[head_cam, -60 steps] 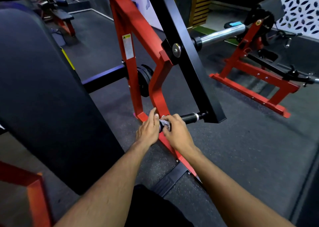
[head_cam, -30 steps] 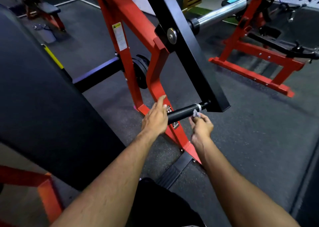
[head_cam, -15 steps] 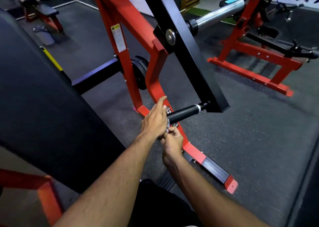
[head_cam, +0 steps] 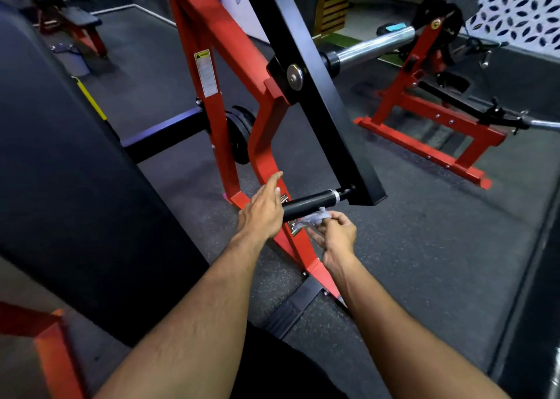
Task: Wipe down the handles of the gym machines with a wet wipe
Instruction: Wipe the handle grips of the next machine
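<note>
A black cylindrical handle (head_cam: pixel 312 203) sticks out from the lower end of a black lever arm (head_cam: pixel 315 89) on a red-framed gym machine (head_cam: pixel 212 41). My left hand (head_cam: pixel 262 210) covers the handle's near end, index finger stretched forward. My right hand (head_cam: pixel 335 235) sits just below the handle and pinches a crumpled grey wet wipe (head_cam: pixel 312 219), which touches the handle's underside.
A large black pad (head_cam: pixel 60 171) fills the left. A chrome weight sleeve (head_cam: pixel 372 48) juts right from the lever arm. Another red machine frame (head_cam: pixel 424 126) stands on the dark rubber floor at the right. A black footplate (head_cam: pixel 291 307) lies near my legs.
My right hand slid the wipe out along the handle, back to its near end, and now holds it under the handle's middle. My left hand stayed on the near end.
</note>
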### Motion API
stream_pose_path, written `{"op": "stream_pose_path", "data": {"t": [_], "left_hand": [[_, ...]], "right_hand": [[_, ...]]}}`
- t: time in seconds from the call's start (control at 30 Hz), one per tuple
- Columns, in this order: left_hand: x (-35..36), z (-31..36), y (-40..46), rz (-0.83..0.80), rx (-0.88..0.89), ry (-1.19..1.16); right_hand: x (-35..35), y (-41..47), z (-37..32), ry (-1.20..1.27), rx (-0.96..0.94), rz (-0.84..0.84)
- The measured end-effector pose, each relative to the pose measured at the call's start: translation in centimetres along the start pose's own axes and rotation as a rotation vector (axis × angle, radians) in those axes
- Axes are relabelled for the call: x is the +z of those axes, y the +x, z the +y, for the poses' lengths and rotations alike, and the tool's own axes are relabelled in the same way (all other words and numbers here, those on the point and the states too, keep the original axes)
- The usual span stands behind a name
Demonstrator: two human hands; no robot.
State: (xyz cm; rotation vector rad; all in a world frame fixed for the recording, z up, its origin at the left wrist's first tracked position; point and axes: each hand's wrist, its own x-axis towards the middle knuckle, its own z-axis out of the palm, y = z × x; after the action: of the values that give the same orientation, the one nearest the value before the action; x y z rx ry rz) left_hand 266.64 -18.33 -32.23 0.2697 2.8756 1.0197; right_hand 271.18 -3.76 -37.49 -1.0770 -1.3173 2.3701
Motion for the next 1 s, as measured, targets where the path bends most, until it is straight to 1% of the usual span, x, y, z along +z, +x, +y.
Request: {"op": "stream_pose_path", "data": {"t": [0.17, 0.3, 0.37, 0.4, 0.43, 0.47, 0.53, 0.57, 0.6, 0.63, 0.7, 0.73, 0.83, 0.9, 0.93, 1.0], "left_hand": [[0.4, 0.0, -0.1, 0.042, -0.028, -0.055], [0.4, 0.0, -0.3, 0.053, -0.041, -0.090], [0.5, 0.0, -0.3, 0.062, -0.052, -0.103], [0.5, -0.1, -0.3, 0.065, -0.056, -0.101], [0.6, -0.1, -0.2, 0.067, -0.058, -0.096], [0.7, -0.2, -0.1, 0.067, -0.060, -0.090], [0.9, -0.2, 0.0, 0.063, -0.077, -0.083], [0.9, -0.2, 0.0, 0.065, -0.087, -0.081], [0.9, -0.2, 0.0, 0.066, -0.092, -0.081], [0.8, -0.2, 0.0, 0.067, -0.093, -0.079], [0.9, 0.0, -0.1, 0.075, -0.110, -0.058], [0.8, 0.2, -0.2, 0.076, -0.126, -0.046], [0.7, 0.5, -0.2, 0.077, -0.163, -0.045], [0.9, 0.7, 0.0, 0.061, -0.177, -0.063], [1.1, 0.6, 0.1, 0.045, -0.175, -0.063], [0.9, 0.5, -0.1, 0.038, -0.170, -0.053]], "right_hand": [[-2.0, -1.3, -3.3, -0.039, -0.037, -0.043], [-1.6, -0.9, -6.6, -0.094, -0.043, -0.128], [-0.9, 0.0, -7.7, -0.167, -0.039, -0.173], [-0.4, 0.6, -8.1, -0.244, -0.056, -0.202], [0.0, 1.3, -8.2, -0.356, -0.116, -0.237], [0.4, 1.8, -8.3, -0.541, -0.219, -0.278], [0.9, 2.6, -8.4, -1.052, -0.479, -0.380], [1.3, 2.9, -8.4, -1.261, -0.592, -0.432], [1.7, 3.1, -8.4, -1.390, -0.682, -0.492], [1.8, 3.6, -8.5, -1.449, -0.740, -0.557], [2.1, 4.5, -9.1, -1.444, -0.787, -0.691], [2.3, 5.1, -9.4, -1.430, -0.781, -0.748], [3.4, 6.3, -9.9, -1.347, -0.627, -0.887], [3.8, 6.6, -10.3, -1.326, -0.579, -1.003], [3.8, 6.9, -10.3, -1.341, -0.609, -1.046], [3.7, 7.3, -9.9, -1.386, -0.743, -1.096]]}}
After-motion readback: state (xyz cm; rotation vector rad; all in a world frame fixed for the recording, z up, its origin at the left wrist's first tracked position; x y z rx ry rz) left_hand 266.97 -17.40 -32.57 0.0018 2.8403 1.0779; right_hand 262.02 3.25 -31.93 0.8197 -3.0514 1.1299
